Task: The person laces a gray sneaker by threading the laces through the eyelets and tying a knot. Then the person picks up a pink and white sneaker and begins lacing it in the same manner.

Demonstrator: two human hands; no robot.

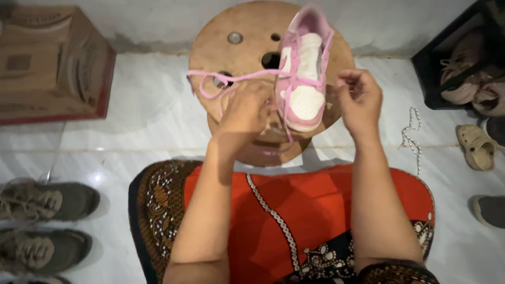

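Shoes (44, 200) left, sandal (476, 147) right of sneaker (304, 73).

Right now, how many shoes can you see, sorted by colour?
Pink and white sneaker: 1
Grey-olive sneakers: 2
Beige shoes: 2
Grey shoe at the right edge: 1
Total: 6

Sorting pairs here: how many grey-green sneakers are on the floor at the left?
2: upper sneaker and lower sneaker, side by side; a sliver at the bottom edge may be a third.
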